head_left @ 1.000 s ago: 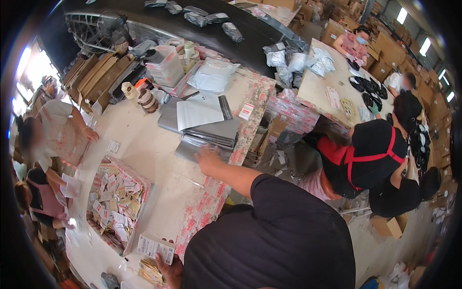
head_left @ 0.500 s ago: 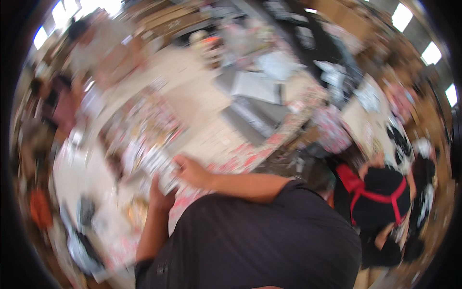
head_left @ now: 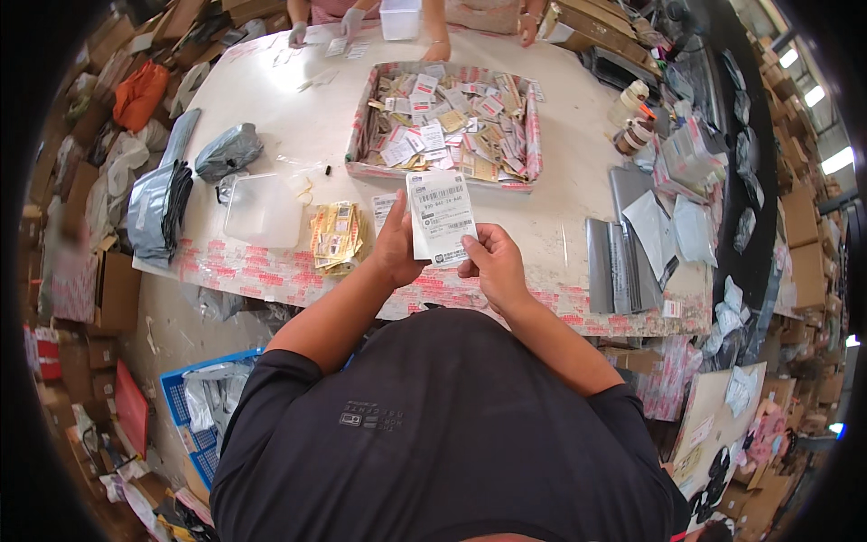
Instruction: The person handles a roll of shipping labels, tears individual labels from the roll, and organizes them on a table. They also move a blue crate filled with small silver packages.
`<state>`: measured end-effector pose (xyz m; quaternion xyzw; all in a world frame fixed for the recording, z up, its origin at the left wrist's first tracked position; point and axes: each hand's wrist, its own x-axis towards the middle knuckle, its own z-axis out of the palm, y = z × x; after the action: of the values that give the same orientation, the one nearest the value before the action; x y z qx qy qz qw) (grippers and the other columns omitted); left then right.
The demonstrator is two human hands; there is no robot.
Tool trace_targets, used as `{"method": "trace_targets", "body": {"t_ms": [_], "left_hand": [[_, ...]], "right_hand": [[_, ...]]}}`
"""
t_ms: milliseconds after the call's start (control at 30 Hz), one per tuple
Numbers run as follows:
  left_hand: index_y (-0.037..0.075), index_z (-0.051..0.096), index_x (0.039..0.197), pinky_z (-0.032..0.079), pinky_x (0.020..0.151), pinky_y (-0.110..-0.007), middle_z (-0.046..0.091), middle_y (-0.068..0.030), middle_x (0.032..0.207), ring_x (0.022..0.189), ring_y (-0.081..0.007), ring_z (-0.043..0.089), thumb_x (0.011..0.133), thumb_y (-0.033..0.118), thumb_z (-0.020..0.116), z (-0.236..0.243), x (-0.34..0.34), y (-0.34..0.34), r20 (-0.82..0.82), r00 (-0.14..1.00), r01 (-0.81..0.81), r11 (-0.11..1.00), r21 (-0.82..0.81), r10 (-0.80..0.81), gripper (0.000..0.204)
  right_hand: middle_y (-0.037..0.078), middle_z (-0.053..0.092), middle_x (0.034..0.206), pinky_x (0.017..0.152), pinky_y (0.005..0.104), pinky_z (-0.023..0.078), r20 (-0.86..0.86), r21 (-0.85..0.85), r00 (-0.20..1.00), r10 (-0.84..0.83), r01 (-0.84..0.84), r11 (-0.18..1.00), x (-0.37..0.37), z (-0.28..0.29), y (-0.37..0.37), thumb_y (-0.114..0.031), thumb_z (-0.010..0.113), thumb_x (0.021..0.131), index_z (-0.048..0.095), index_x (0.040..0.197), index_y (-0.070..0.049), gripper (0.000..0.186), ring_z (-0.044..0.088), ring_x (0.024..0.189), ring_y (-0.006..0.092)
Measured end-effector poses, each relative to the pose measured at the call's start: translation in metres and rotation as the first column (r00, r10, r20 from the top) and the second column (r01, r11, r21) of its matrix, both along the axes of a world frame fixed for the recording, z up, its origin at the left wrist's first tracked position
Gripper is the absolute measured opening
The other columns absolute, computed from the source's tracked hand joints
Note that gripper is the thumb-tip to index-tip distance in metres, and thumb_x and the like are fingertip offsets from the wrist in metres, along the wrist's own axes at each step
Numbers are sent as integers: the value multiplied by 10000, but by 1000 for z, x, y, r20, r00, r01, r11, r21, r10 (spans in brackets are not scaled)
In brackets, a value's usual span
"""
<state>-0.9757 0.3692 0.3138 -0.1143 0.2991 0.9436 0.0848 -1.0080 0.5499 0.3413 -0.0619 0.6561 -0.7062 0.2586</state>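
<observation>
While above the table (head_left: 578, 135), white labels (head_left: 440, 230) between both hands (head_left: 397, 242) (head_left: 496, 264)

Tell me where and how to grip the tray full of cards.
Probably best by the left and right walls of the tray, one hand on each, coming in from the person's side. It is wide and shallow, heaped with loose cards, so opposite holds should help keep it level. The left hand and right hand both hold white labels, so free them first.

Black short-sleeved T-shirt (head_left: 442, 379), small dark chest print (head_left: 371, 419)
</observation>
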Motion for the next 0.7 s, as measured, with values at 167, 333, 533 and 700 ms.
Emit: {"method": "trace_targets", "body": {"t_ms": [167, 333, 533, 700], "left_hand": [[132, 453, 1493, 449, 1078, -472, 610, -87, 1372, 1274, -283, 578, 975, 749, 279, -1, 5, -19, -24, 997, -65, 996, 65, 67, 824], [102, 534, 1407, 509, 1000, -506, 653, -117, 1259, 1153, -329, 630, 972, 734, 324, -1, 1, -30, 28, 978, -208, 966, 155, 206, 795], [90, 569, 1352, 552, 923, -507, 678, -161, 1181, 1044, -330, 674, 965, 750, 309, 1, 3, -38, 22, 975, -221, 969, 111, 220, 809], [94, 559, 1371, 553, 916, -512, 681, -166, 1173, 1059, -340, 674, 952, 770, 309, -2, 5, -40, 1, 973, -229, 967, 110, 230, 834]], "right_hand": [[127, 673, 1031, 737, 323, 610, 114, -163, 993, 11, 7, 987, 4, -13, -7, -49, 584, 984, 583, 1115, 16, 146, 704, 807, 203], [215, 653, 1189, 886, 495, 601, 476, -323, 849, 229, -73, 944, 4, 2, -5, -51, 510, 979, 530, 1183, 16, 216, 691, 1065, 327], [197, 677, 1168, 892, 477, 592, 599, -468, 672, 436, -148, 871, 6, 31, -16, -226, 520, 1031, 540, 1253, 16, 329, 699, 1049, 303], [182, 681, 1177, 862, 482, 603, 514, -361, 749, 418, -253, 897, 15, -1, -24, -226, 541, 1042, 559, 1249, 9, 314, 714, 1001, 291]]}}
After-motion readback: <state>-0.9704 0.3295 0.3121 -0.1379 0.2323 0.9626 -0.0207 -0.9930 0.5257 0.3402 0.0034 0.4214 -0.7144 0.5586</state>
